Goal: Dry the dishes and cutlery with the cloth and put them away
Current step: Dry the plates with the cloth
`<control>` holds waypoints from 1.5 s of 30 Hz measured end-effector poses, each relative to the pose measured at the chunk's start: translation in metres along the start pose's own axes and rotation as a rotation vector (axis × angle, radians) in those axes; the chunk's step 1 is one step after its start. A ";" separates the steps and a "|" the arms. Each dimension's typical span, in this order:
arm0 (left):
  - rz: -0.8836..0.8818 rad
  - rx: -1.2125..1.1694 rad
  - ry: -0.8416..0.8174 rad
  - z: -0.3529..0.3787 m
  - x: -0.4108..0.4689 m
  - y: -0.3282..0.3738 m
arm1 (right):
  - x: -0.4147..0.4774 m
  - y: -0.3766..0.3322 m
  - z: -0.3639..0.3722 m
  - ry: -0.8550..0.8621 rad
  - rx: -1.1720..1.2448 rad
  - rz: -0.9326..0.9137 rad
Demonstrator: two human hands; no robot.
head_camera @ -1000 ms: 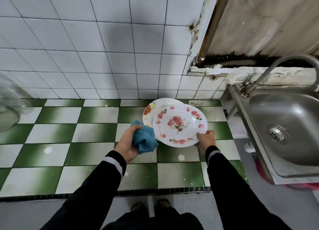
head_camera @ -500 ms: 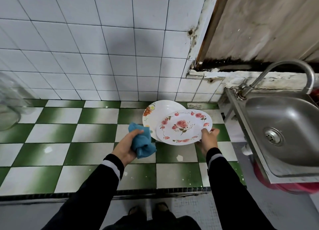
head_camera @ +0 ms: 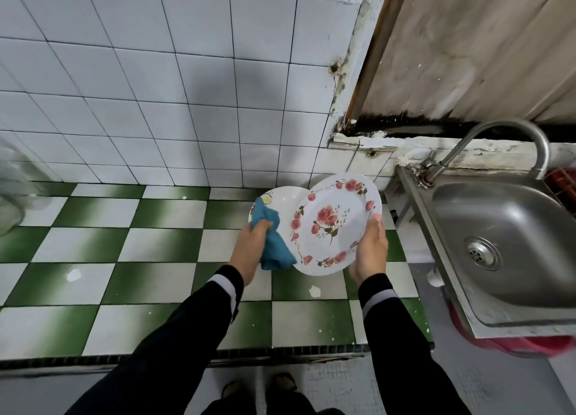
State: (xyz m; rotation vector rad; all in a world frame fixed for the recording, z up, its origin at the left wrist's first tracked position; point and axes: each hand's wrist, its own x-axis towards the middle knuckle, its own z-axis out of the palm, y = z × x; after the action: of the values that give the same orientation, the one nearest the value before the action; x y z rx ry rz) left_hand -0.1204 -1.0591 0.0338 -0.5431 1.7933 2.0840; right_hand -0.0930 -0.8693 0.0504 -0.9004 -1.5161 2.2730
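1. Right hand point(head_camera: 369, 249) grips the plate point(head_camera: 336, 224) by its lower right rim, thumb on the rose-printed face. The plate is tilted up, face toward the camera, above the tabletop point(head_camera: 140, 258).
2. Left hand point(head_camera: 249, 246) is clamped round the bunched blue cloth point(head_camera: 272, 243), just beside the plate's left rim; contact cannot be told.
3. Hands apart, plate between them.
4. Second plate point(head_camera: 280, 198) lies on the tabletop beyond the left hand, partly hidden by cloth and plate.
5. Sink point(head_camera: 505, 243) with tap point(head_camera: 498, 137) is right of the right hand.
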 end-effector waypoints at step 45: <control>0.565 0.688 -0.206 0.046 0.032 0.052 | -0.036 -0.026 0.045 -0.445 0.271 0.158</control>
State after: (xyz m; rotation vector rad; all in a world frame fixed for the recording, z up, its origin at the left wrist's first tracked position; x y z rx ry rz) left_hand -0.1765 -1.0206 0.0692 0.3878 2.5309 1.5368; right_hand -0.0961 -0.9112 0.0978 -0.4733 -1.2729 2.8487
